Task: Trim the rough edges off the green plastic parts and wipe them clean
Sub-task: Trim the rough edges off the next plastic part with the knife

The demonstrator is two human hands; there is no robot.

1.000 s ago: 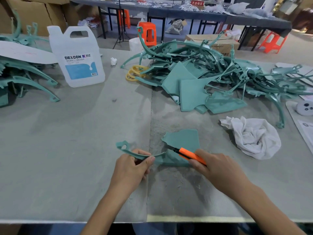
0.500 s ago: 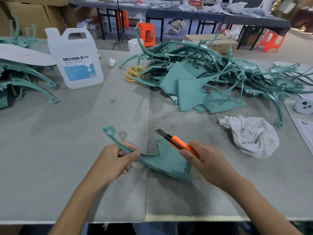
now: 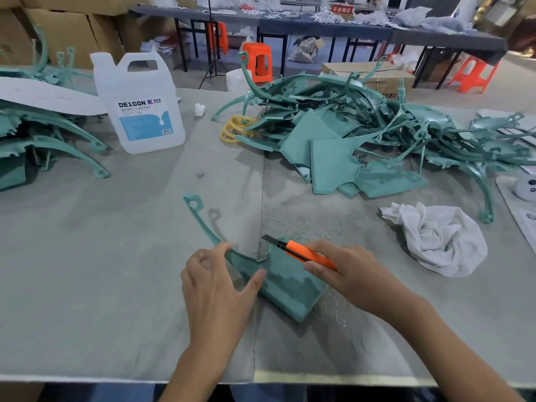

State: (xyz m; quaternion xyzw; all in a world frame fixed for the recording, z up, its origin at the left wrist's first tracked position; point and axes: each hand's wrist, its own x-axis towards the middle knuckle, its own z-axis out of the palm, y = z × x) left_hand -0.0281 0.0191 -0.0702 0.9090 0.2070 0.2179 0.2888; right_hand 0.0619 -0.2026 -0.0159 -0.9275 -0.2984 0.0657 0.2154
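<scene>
Green plastic part (image 3: pixel 285 282) sits low on the grey table (image 3: pixel 101 256), just below frame centre. It is a flat wedge-shaped panel with a thin curved arm running off toward 11 o'clock. The arm ends in a looped tab that stands clear of the surface (its shadow falls beside it).

Left hand (image 3: pixel 216 288) grips the part where arm meets panel, fingers curled over the arm's far side and thumb laid across the panel's near face. Right hand (image 3: pixel 353 274) is closed round an orange utility knife (image 3: pixel 307 255), fingers wrapped about the handle. The blade is out and points toward 10 o'clock, its tip at the notched upper edge of the panel. Cannot tell whether steel actually touches plastic.

Fine pale shavings (image 3: pixel 295 224) litter the table at 12 o'clock of the part, with more at 4 o'clock beside the panel's corner. A crumpled white rag (image 3: pixel 441 239) lies at 2 to 3 o'clock, apart from the right hand.

Farther out at 1 o'clock is a big tangled pile of green parts (image 3: pixel 362 134), with yellow rings (image 3: pixel 235 129) at its left edge. At 11 o'clock a white jug (image 3: pixel 142 105) labelled DEXCON stands upright. At 9 to 10 o'clock, by the table's left edge, is a second stack of green parts (image 3: pixel 43 140). Beyond the table are an orange stool (image 3: pixel 258 62) and a cardboard box (image 3: pixel 374 75).
</scene>
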